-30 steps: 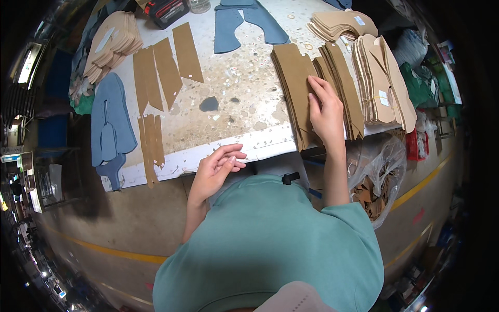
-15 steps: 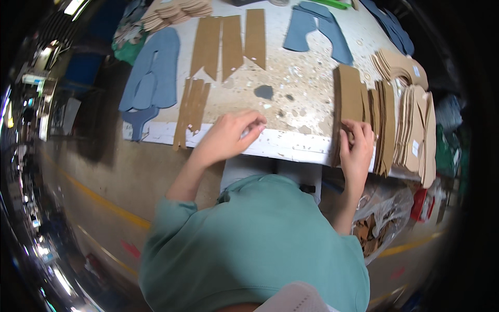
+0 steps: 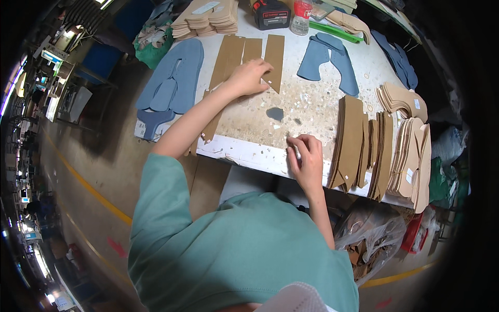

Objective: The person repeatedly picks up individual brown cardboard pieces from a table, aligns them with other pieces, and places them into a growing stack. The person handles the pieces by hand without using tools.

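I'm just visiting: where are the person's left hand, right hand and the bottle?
Left hand (image 3: pixel 249 79): head view, back of the hand.
Right hand (image 3: pixel 309 164): head view, back of the hand.
Bottle (image 3: pixel 300 24): head view, clear body.

On the worktable (image 3: pixel 306 122), a broad speckled lane runs from the front edge between the flat brown strips (image 3: pixel 226 60) and the brown strip stack (image 3: pixel 349 140), reaching the blue-grey cutout (image 3: pixel 312 57). The right hand (image 3: pixel 305 158) occupies its near end; the left hand (image 3: pixel 249 78) and left forearm (image 3: pixel 200 117) block a low approach to the flat strips from the front. Rightward, a second brown stack (image 3: pixel 383 153) and the beige stack (image 3: pixel 410 158) leave only slim gaps. A battery pack (image 3: pixel 271 14), bottle (image 3: pixel 301 23) and green tray (image 3: pixel 338 32) obstruct the far side.
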`<state>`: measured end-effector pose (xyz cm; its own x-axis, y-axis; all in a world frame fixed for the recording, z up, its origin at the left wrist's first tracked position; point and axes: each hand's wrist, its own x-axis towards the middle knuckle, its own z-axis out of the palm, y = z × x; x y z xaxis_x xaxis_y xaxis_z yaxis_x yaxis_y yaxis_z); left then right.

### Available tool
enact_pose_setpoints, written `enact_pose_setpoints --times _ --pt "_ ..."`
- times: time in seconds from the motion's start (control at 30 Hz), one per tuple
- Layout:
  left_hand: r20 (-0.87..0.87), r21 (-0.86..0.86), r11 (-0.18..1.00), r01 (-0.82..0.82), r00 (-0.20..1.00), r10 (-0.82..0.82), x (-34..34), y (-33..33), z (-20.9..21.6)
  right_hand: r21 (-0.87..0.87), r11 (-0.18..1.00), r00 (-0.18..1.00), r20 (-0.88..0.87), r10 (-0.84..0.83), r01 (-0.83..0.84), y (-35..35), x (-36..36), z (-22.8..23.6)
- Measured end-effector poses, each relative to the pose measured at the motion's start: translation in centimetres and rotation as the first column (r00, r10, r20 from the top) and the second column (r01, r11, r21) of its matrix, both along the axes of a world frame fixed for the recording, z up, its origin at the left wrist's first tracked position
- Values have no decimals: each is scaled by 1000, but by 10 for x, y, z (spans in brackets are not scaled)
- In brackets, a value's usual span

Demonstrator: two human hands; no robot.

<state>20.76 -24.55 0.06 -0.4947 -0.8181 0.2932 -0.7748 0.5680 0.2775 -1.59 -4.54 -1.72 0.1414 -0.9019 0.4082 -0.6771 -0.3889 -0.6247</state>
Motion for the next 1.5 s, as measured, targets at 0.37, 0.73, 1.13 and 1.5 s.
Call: enact_pose_setpoints --times 0.37,0.73,1.13,1.5 --pt "-341 241 965 107 940 -19 -38 29 20 298 950 744 655 -131 -96 -8 -19 -12" --pt "173 -32 994 -102 979 106 2 67 17 292 955 822 555 -126 -50 -13 -24 -19" --pt "26 43 993 -107 994 106 19 48 11 333 941 906 415 -86 -63 11 -32 0" --pt "-156 470 864 182 980 -122 25 189 39 482 813 755 651 -83 -326 16 -34 0"
